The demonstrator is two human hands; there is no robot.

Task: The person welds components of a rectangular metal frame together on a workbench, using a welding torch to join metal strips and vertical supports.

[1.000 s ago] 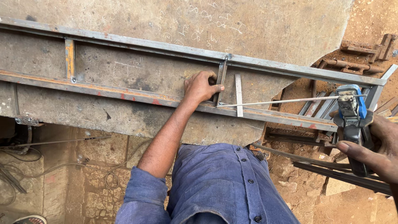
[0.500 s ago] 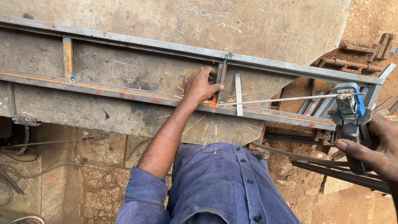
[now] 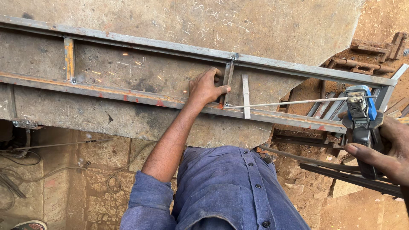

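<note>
A: Where is the welding rod (image 3: 285, 102)?
B: It lies nearly level across the frame, its tip at the foot of the short upright bar (image 3: 228, 81), on the lower rail (image 3: 128, 96) at about the centre of the view. Its other end sits clamped in the blue electrode holder (image 3: 361, 111) out at 3 o'clock.

A: And the hands?
B: The right hand (image 3: 383, 147) has its grip closed around the holder's dark handle. The left hand (image 3: 206, 87) rests on the lower rail with its grip closed on the upright bar, thumb pointing toward 3 o'clock.

A: What is around that joint?
B: A loose flat steel strip (image 3: 246, 96) lies just beside the upright bar, crossing the rod. The upper rail (image 3: 170, 45) runs from 9 o'clock down toward 3 o'clock, and another short crosspiece (image 3: 69, 59) joins the rails near 10 o'clock. A few sparks (image 3: 128, 57) show between them.

A: And underneath?
B: A scuffed steel plate serves as the tabletop (image 3: 128, 119). At 6 o'clock is the person's blue shirt (image 3: 230, 191); scrap steel bars (image 3: 341, 170) lie on the dirt at 4 o'clock.
</note>
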